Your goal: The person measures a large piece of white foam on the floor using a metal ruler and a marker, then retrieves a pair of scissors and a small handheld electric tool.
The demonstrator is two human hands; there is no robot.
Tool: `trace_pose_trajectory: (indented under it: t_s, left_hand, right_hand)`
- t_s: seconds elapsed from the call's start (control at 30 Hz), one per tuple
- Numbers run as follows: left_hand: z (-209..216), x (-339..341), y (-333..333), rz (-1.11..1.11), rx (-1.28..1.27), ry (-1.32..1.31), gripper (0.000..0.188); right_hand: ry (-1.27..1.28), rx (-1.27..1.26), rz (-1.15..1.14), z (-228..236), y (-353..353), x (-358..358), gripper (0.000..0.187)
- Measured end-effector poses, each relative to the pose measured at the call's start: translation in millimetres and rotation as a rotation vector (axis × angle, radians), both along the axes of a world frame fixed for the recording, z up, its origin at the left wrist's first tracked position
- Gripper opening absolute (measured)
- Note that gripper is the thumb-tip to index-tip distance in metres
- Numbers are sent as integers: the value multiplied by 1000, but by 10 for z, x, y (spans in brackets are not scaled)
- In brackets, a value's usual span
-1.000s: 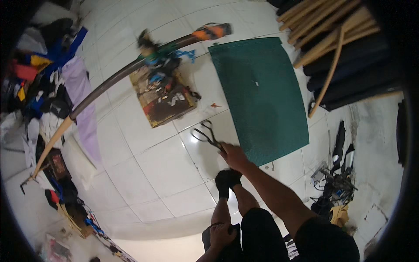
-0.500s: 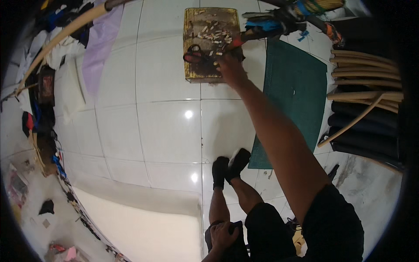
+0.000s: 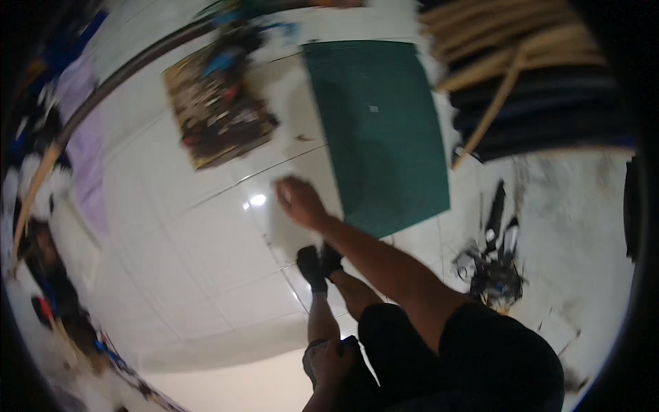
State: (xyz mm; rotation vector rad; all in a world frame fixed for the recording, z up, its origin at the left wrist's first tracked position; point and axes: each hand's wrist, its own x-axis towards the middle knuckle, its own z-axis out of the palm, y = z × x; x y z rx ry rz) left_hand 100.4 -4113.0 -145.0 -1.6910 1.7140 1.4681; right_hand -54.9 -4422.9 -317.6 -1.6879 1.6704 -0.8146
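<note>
My right hand (image 3: 298, 201) hangs over the white tiled floor, away from the worn yellow-brown box (image 3: 199, 163). Its fingers are curled in and blurred; whether something small is between them does not show. On the box top lie many small pale pieces (image 3: 209, 99), smeared by motion. My left hand (image 3: 334, 360) rests low on the dark cloth at my left thigh; its fingers are dark and blurred. My feet in black footwear (image 3: 312, 268) stand on the tiles, beyond my knees.
A green mat (image 3: 381, 137) lies right of the box. Dark rolls with tan tubes (image 3: 528, 82) are stacked at the upper right. A long curved pole (image 3: 110, 89) crosses the upper left, with a dark bundle and blue strips (image 3: 226, 51) over the box. Dark clutter (image 3: 498, 275) sits right.
My right hand has drawn back from the box top toward me. The whole view has turned, moving the box left and the mat toward the middle. The left hand stays on the thigh.
</note>
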Motion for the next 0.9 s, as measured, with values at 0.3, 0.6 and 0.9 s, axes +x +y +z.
trace_pose_trajectory:
  t_s: [0.3, 0.6, 0.9]
  left_hand:
    - [120, -85, -381, -541, -48, 113, 32]
    - [245, -614, -932, -709, -299, 229, 21]
    - [751, -267, -1749, -1269, -101, -69, 27]
  right_hand:
    - [177, 1079, -762, 650, 5003, -1743, 32]
    - [49, 913, -1514, 1274, 6950, -2996, 39]
    - [847, 342, -2141, 1741, 8104, -5456, 54]
